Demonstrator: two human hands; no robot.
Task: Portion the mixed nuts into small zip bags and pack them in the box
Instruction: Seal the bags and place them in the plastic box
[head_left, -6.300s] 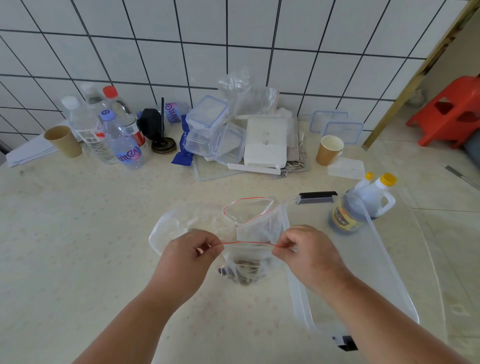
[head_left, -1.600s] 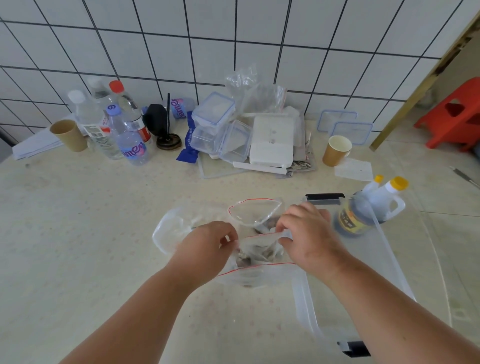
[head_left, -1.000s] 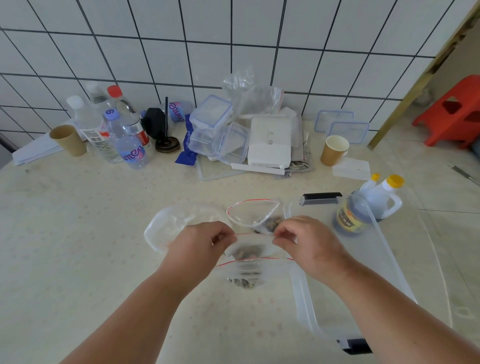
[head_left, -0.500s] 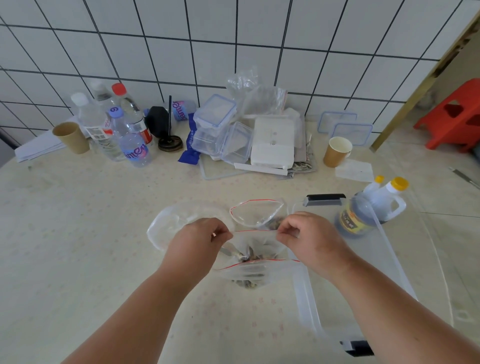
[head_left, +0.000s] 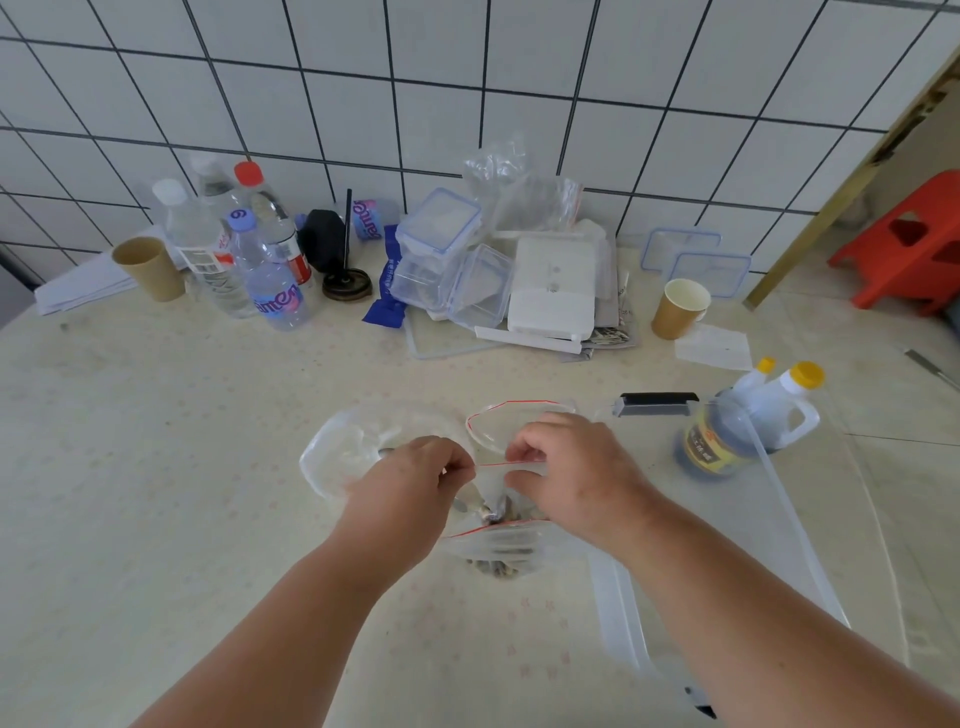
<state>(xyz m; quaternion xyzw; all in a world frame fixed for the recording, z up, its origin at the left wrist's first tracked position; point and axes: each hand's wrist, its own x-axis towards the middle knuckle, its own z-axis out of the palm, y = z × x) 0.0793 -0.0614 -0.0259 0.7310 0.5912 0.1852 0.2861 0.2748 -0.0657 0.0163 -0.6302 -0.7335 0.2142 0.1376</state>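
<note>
The zip bag (head_left: 493, 540), nuts (head_left: 496, 514) inside, is being held above the table's near edge, beside the box (head_left: 769, 519). Its mouth, earlier pulled taut, is being pinched closer by left hand (head_left: 410, 488) and right hand (head_left: 571, 467); sealing appears underway.

Left hand (head_left: 410, 483) and right hand (head_left: 566, 467) pinch the red-lined mouth of a small clear plastic zip bag (head_left: 498, 540) of mixed nuts (head_left: 496, 567) above the speckled cream surface (head_left: 156, 467), beside a clear plastic box (head_left: 618, 592).
</note>
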